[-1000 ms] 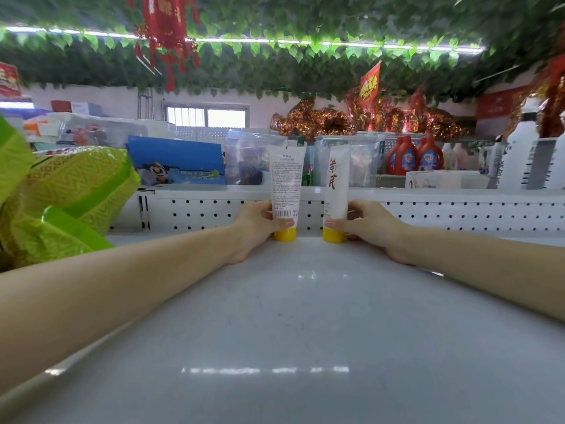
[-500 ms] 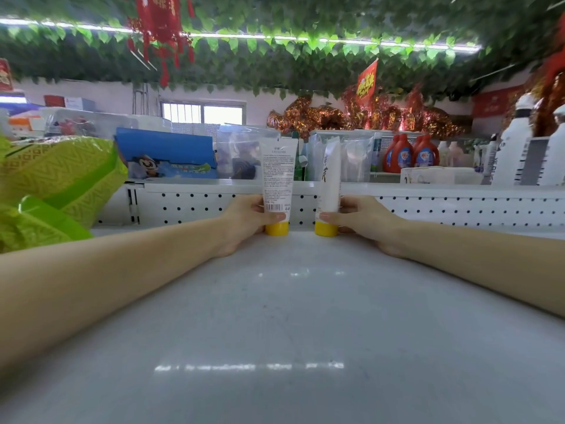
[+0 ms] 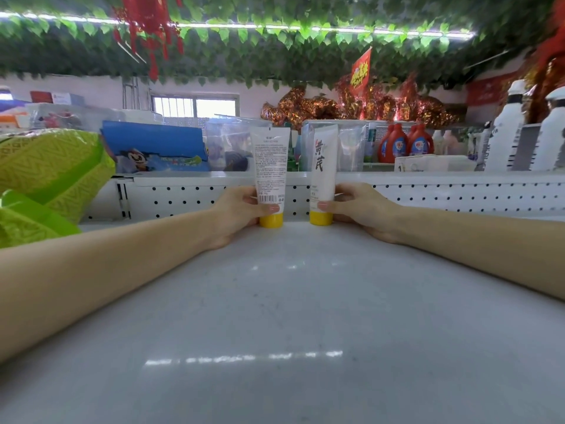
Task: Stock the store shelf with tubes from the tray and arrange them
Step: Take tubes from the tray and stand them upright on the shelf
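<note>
White shelf point(image 3: 290, 301) has the left hand point(image 3: 235, 209) pinching the left tube point(image 3: 270, 166) and the right hand point(image 3: 360, 206) pinching the right tube point(image 3: 324, 166) at 12 o'clock, just turned name-out, so nearly arranged.

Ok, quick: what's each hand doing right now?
Left hand: holds the left tube, upright on its yellow cap on the shelf.
Right hand: holds the right tube, upright on its cap too.
</note>
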`<action>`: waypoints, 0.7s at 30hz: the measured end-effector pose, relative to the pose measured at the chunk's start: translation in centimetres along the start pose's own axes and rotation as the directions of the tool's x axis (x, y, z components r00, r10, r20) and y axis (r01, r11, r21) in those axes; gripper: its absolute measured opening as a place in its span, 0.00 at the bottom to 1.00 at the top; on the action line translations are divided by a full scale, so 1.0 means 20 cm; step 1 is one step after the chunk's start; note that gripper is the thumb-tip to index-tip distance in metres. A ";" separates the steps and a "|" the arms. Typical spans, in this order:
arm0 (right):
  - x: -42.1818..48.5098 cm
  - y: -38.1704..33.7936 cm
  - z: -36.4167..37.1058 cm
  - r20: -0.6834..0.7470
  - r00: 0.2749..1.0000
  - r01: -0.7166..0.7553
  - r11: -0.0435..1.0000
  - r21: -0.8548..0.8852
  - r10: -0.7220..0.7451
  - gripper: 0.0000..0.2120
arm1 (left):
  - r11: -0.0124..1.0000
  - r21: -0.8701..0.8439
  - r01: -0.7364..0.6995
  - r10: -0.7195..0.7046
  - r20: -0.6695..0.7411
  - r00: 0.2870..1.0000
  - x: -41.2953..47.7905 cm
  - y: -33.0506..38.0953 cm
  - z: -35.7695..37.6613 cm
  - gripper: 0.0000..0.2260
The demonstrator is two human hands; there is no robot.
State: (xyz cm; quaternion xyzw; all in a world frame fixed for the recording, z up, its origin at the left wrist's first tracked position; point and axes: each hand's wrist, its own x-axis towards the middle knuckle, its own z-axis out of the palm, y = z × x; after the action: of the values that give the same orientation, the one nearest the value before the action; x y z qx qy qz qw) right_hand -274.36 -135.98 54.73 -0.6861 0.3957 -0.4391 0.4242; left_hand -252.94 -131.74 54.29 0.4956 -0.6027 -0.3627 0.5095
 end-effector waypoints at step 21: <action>0.00 -0.01 0.00 -0.037 0.999 -0.018 0.997 -0.071 0.016 0.18 | 0.997 0.058 0.044 -0.043 -0.023 0.999 0.00 0.01 -0.01 0.19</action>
State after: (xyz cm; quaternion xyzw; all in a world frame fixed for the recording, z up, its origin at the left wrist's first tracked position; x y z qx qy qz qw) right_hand -274.38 -135.89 54.85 -0.6894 0.4246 -0.4333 0.3959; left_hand -252.78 -131.73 54.49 0.5273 -0.5966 -0.3506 0.4931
